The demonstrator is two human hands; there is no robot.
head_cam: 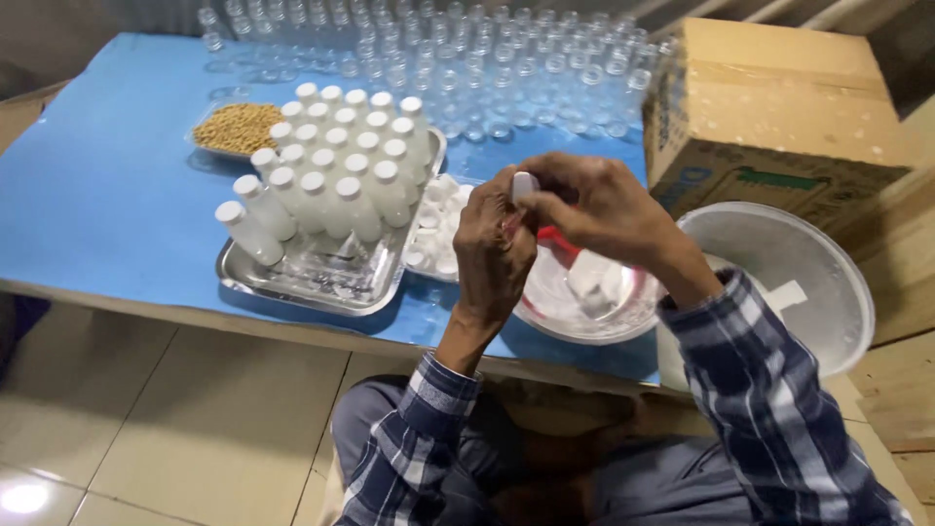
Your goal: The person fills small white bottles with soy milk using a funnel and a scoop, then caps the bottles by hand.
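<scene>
- A small white-capped bottle (523, 187) was pinched between both hands above the near edge of the blue table (107, 195), mostly hidden by fingers, so only its cap showed.
- The left hand (492, 255) was wrapped around the bottle's body from below, apparently to steady it, while the right hand (604, 209) was closed over the cap from above and the right, as if turning or pressing it.
- The bottle was held right over a clear bowl (584, 302) with a red rim, probably so spills would land there; something white lay inside it.
- Left of the hands, a metal tray (321, 278) held a tight cluster of capped white bottles (336, 161), most upright, the near ones leaning or lying.
- Between tray and bowl sat a pile of loose white caps (435, 224), within easy reach of the left hand.
- A shallow dish of tan grains (237, 127) sat behind the tray.
- Rows of empty clear bottles (467, 68) filled the far side of the table.
- To the right stood a cardboard box (779, 117) and a large white basin (789, 282).
</scene>
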